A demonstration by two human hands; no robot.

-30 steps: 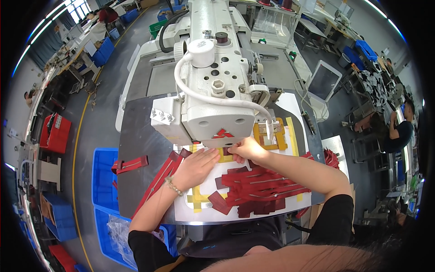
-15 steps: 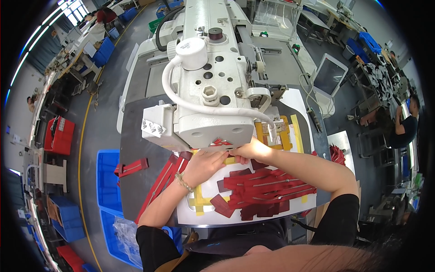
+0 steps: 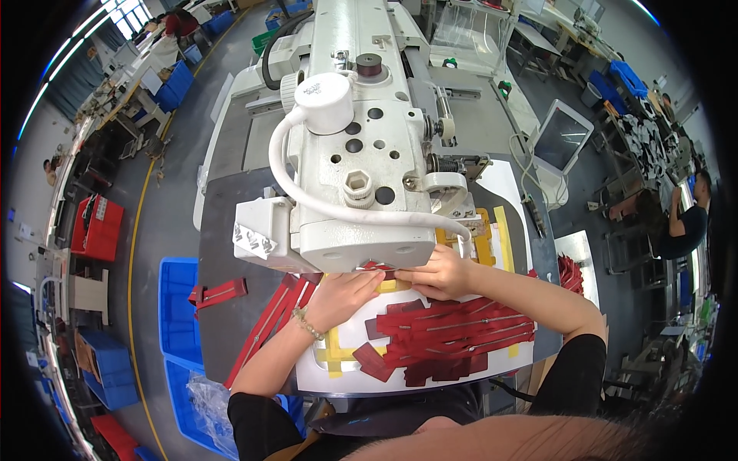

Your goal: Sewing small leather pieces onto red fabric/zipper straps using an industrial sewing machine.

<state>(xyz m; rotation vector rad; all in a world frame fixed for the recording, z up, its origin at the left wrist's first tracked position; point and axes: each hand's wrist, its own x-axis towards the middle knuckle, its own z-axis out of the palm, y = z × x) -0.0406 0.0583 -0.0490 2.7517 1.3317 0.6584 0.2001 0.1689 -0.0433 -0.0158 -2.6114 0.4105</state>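
My left hand (image 3: 347, 296) reaches under the front of the white sewing-machine head (image 3: 361, 246), its fingers lying extended on a small dark-red piece (image 3: 378, 267) over yellow tape. From the other side my right hand (image 3: 443, 274) pinches the same piece, its fingertips beside those of the left and partly hidden by the machine. Below my hands a pile of red zippers (image 3: 453, 326) and dark-red patches (image 3: 373, 363) rests on a white board (image 3: 323, 376). More red zipper strips (image 3: 265, 330) lie left of my left forearm. A yellow frame (image 3: 483, 246) is behind my right hand.
Blue bins (image 3: 178, 338) stand at the table's left, a red bin (image 3: 94, 229) farther left across the floor. A small screen (image 3: 551, 138) is at the machine's right, more red zippers (image 3: 569, 273) below it. A co-worker (image 3: 686, 223) is at the far right.
The machine and both hands appear lower in the picture than a second ago. My right fingers have shifted slightly, staying at the small red piece beside the left fingertips.
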